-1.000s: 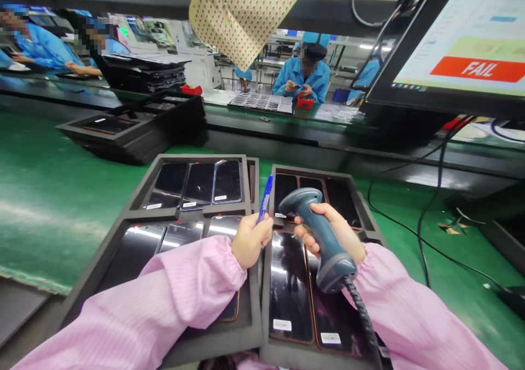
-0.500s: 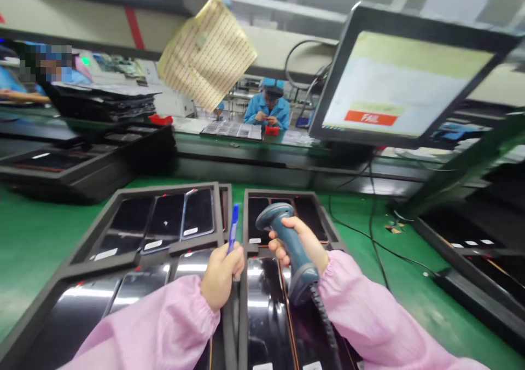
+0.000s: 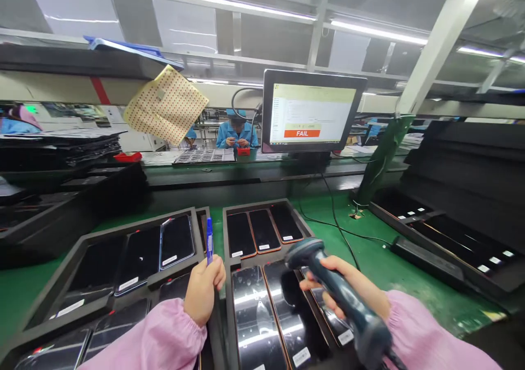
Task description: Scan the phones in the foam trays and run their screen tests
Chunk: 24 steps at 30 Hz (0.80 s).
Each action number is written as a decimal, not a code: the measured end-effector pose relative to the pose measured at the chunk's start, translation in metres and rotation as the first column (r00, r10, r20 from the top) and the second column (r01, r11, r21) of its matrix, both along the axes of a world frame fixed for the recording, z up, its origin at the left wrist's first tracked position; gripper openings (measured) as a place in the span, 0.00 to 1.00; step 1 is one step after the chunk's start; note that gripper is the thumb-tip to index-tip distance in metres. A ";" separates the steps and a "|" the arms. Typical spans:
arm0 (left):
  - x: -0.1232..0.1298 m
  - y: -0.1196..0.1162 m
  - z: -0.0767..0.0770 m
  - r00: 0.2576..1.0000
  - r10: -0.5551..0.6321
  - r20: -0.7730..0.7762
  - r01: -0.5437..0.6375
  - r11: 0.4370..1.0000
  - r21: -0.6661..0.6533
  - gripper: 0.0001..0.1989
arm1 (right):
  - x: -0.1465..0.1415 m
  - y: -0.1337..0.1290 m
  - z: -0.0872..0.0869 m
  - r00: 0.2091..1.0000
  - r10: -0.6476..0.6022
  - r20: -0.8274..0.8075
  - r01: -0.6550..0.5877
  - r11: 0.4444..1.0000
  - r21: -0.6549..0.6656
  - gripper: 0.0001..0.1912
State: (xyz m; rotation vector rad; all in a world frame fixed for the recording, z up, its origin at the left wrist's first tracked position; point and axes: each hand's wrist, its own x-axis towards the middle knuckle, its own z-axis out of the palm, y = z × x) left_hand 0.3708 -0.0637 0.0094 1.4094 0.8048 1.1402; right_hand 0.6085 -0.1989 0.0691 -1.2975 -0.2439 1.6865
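Observation:
My left hand (image 3: pixel 204 289) is closed around a blue pen (image 3: pixel 209 241), which points upward above the gap between two trays. In my right hand (image 3: pixel 348 285) I grip a dark teal barcode scanner (image 3: pixel 340 293), its head facing left over the right tray. Below the scanner, the dark foam tray (image 3: pixel 226 304) holds several smartphones with orange edges, among them one phone (image 3: pixel 293 312) with a white label. Under my left forearm lies another foam tray (image 3: pixel 49 293) with more phones, including one with a blue edge (image 3: pixel 177 241). My left sleeve hides some of these.
A monitor (image 3: pixel 314 113) showing a red FAIL bar stands behind the trays. Cables (image 3: pixel 338 222) run down from it across the green bench (image 3: pixel 328 203). Stacked trays (image 3: pixel 74 206) stand at left, and another phone tray (image 3: pixel 455 239) at right. A co-worker (image 3: pixel 238 132) sits beyond.
My right hand has moved the scanner right and nearer, over the right tray's front phones. My left hand still holds the pen. The head view has tilted up and turned right.

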 end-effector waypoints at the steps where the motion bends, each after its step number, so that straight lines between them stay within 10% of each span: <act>1: 0.000 0.000 0.000 1.000 -0.001 -0.004 0.001 1.000 0.007 0.20 | 0.005 -0.014 -0.001 0.999 -0.045 0.028 0.045 0.999 -0.007 0.15; 12: 0.002 0.001 0.004 1.000 0.005 -0.006 -0.004 1.000 0.024 0.19 | 0.020 -0.081 0.012 0.986 -0.075 0.146 0.080 0.996 -0.029 0.18; 19: 0.006 -0.013 0.013 0.995 -0.097 0.017 0.098 0.991 -0.091 0.17 | -0.026 -0.018 0.018 0.980 -0.057 0.190 0.033 0.992 0.126 0.14; 24: 0.011 -0.046 0.016 0.959 -0.159 0.236 0.230 0.921 -0.314 0.33 | -0.101 0.044 0.007 0.939 -0.173 0.299 -0.015 0.844 0.536 0.22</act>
